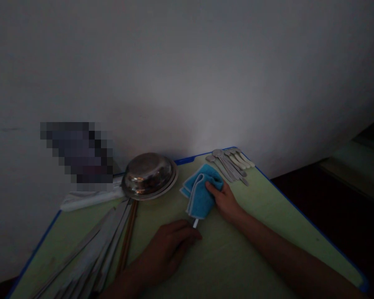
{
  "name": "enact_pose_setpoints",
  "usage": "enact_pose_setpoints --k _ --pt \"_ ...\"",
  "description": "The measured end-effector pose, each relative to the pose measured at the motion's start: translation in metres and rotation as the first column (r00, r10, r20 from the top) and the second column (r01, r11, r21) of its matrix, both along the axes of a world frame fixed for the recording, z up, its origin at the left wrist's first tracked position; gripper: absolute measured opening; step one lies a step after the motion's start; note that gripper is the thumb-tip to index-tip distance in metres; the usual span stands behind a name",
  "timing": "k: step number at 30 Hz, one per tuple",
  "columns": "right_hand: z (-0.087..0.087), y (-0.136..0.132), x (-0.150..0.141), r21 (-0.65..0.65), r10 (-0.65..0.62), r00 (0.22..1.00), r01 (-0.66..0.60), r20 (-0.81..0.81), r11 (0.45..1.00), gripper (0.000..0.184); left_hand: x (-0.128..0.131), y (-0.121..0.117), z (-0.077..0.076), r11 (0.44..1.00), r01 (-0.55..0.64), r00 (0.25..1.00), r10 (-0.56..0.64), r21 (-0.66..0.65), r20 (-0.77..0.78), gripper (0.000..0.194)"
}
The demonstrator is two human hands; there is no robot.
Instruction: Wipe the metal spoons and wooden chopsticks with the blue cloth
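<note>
My right hand point(226, 201) is closed on a folded blue cloth point(202, 193) with a pale stitched edge, thumb on top. From the lower end of the cloth sticks out a thin, light-coloured utensil handle point(195, 223). The fingers of my left hand point(174, 245) pinch this handle; its other end is hidden inside the cloth, so its kind does not show. Just beyond my right hand, several metal spoons point(224, 164) lie side by side, some with whitish handles.
An upturned shiny metal bowl point(149, 174) rests on a pale rim by the wall point(205, 74). Left on the green, blue-edged table point(237, 257) lie brown sticks point(127, 236), several long flat pale pieces point(102, 245) and a white wrapped bundle point(90, 199). A pixelated patch covers something behind them.
</note>
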State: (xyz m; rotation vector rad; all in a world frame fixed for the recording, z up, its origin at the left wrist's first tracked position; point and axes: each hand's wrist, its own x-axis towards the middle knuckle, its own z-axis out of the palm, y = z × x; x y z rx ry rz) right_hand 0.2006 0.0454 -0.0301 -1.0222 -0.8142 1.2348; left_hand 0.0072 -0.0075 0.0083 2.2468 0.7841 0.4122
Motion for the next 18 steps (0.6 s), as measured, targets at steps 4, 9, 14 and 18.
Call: enact_pose_setpoints --k 4,9,14,18 --pt "0.003 -0.001 0.000 0.006 0.030 1.000 -0.031 0.005 1.000 0.024 -0.001 0.000 -0.003 1.000 0.024 1.000 -0.024 0.008 -0.005 0.021" --pt "0.008 0.000 -0.002 0.054 0.041 0.991 -0.048 0.124 0.997 0.023 -0.001 0.000 0.000 1.000 0.020 1.000 -0.020 0.001 0.007 0.021" --pt "0.010 0.015 -0.008 0.108 0.042 0.949 -0.080 0.313 0.991 0.030 0.000 -0.002 0.005 1.000 0.000 1.000 0.000 -0.019 0.008 0.020" --pt "0.007 0.026 -0.010 0.091 0.051 0.939 -0.087 0.339 0.992 0.029 0.002 -0.003 0.005 0.999 -0.028 1.000 0.028 -0.019 -0.006 0.019"
